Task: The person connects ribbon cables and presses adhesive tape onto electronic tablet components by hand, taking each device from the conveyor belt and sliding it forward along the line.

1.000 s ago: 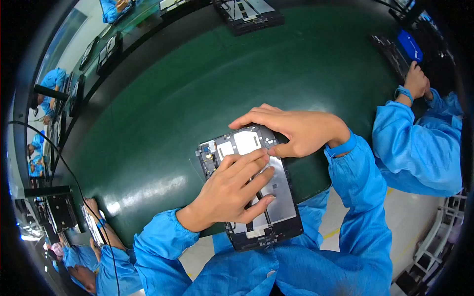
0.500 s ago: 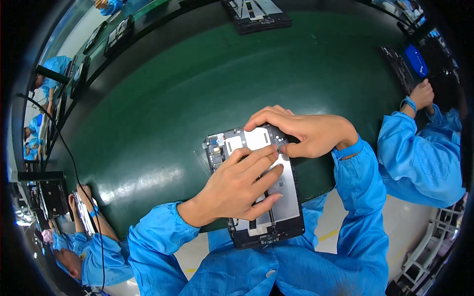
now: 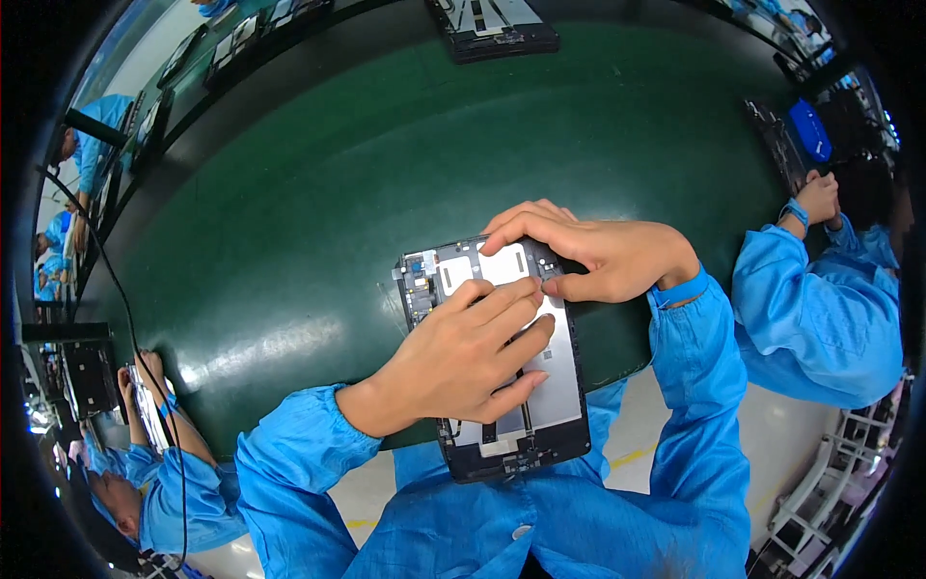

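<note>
An opened tablet (image 3: 562, 388), with bare silver panels and a black frame, tilts in front of me and overlaps the table's near edge. Along its far end, electronic parts and two white plates (image 3: 503, 266) are exposed. My right hand (image 3: 612, 259) is closed on the far right corner, its fingers over the far edge and its thumb on the inner face. Palm down across the middle lies my left hand (image 3: 473, 347), fingers apart and slightly bent. One fingertip meets the inner face beside my right thumb; whatever small part lies beneath is hidden.
The green tabletop (image 3: 386, 164) stretches ahead. Stacked opened tablets (image 3: 502, 39) sit at its far side. A co-worker's sleeve (image 3: 805, 309) is close on my right; another co-worker's arm (image 3: 183, 425) is at left. A black cable (image 3: 125, 289) hangs on the left.
Both hands keep nearly the same place on the tablet. The whole view has shifted slightly, and my left fingers have moved very little.
</note>
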### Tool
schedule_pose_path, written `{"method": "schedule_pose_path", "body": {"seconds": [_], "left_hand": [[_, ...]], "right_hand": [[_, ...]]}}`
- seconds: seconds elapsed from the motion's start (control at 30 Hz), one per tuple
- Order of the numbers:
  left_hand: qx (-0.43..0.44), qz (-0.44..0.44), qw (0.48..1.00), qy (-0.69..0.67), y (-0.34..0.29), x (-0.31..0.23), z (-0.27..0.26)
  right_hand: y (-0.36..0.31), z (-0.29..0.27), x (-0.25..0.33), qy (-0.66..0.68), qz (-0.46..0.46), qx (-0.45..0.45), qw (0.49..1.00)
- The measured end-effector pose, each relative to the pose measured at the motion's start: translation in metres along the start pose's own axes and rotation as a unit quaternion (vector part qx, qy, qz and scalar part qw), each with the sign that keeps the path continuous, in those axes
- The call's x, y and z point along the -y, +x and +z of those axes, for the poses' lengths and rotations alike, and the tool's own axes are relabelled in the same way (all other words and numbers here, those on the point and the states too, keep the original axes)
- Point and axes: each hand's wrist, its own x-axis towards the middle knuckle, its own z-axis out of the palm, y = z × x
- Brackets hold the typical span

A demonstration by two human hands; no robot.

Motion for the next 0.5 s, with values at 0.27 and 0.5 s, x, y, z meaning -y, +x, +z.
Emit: {"method": "schedule_pose_path", "body": {"seconds": [0.27, 0.5], "left_hand": [[0.003, 0.008, 1.000, -0.010, 0.0013, 0.0026, 0.0004], [0.010, 0.001, 1.000, -0.024, 0.0009, 0.0027, -0.0007]], "right_hand": [[0.0009, 0.0000, -0.0027, 0.001, -0.005, 0.005, 1.000], [0.0035, -0.0016, -0.0011, 0.070, 0.035, -0.036, 0.996]]}}
